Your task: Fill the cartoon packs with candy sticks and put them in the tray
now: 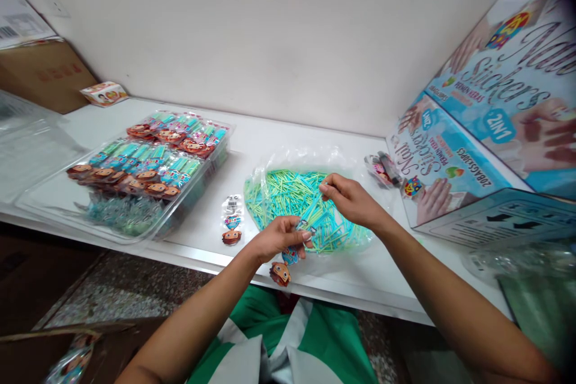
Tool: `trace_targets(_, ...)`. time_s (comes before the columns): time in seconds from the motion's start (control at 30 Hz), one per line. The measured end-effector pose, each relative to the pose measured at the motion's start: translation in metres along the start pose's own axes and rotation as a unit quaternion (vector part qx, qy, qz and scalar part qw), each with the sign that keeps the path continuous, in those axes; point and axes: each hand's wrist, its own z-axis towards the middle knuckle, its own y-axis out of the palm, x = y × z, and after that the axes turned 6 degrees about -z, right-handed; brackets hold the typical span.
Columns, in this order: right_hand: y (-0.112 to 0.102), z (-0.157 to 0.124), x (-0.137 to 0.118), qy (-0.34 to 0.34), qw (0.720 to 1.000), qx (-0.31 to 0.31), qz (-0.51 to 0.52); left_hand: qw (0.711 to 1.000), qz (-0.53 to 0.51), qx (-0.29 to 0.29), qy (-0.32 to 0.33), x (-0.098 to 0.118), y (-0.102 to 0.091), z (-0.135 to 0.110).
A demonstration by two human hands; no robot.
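Observation:
My left hand (283, 235) is closed on a small printed sachet (281, 273), whose cartoon-head end hangs below my fingers near the table's front edge. Its upper end lies between my two hands. Fingers pinched, my right hand (345, 197) holds a few thin blue and green sticks (314, 209) that slant down toward the sachet. Beneath both hands spreads an open clear plastic bag (297, 160) heaped with loose green and blue sticks (288, 189). Another cartoon sachet (232, 220) lies flat on the white table, left of the bag.
On the left, a clear plastic tub (180, 225) holds rows of filled cartoon sachets (150, 171). Large blue boxes (490, 126) stand at the right, with a small packet (381, 169) beside them. A brown carton (45, 75) and a small box (104, 94) sit back left.

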Motion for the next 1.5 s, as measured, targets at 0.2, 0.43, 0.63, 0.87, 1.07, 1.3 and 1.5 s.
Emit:
trace_targets(0.2,0.001,-0.002,-0.001,0.011,1.0,0.008,0.01,1.0,0.009,0.003,-0.004,0.0,-0.001,0.0)
trace_targets(0.43,-0.003,-0.01,-0.007,-0.04,0.999,0.025,-0.005,1.0,0.004,-0.002,-0.006,0.0,-0.001,-0.001)
trace_targets(0.63,-0.007,-0.018,-0.017,-0.113,0.99,0.05,-0.068,1.0,-0.005,-0.001,-0.004,-0.001,-0.002,-0.001)
trace_targets(0.87,-0.007,-0.025,-0.021,-0.162,0.979,0.087,-0.086,1.0,-0.009,0.013,-0.018,-0.001,0.001,-0.001)
trace_targets(1.07,-0.007,-0.028,-0.011,-0.166,0.97,0.16,-0.081,0.999,-0.037,0.002,-0.03,-0.005,0.002,-0.002)
trace_targets(1.3,-0.004,-0.037,-0.005,-0.161,0.97,0.174,-0.053,0.997,-0.07,-0.017,-0.035,-0.006,0.001,-0.001)
trace_targets(1.5,0.004,-0.035,0.002,0.027,0.978,0.167,0.122,0.997,-0.064,-0.008,-0.035,-0.006,0.003,0.0)
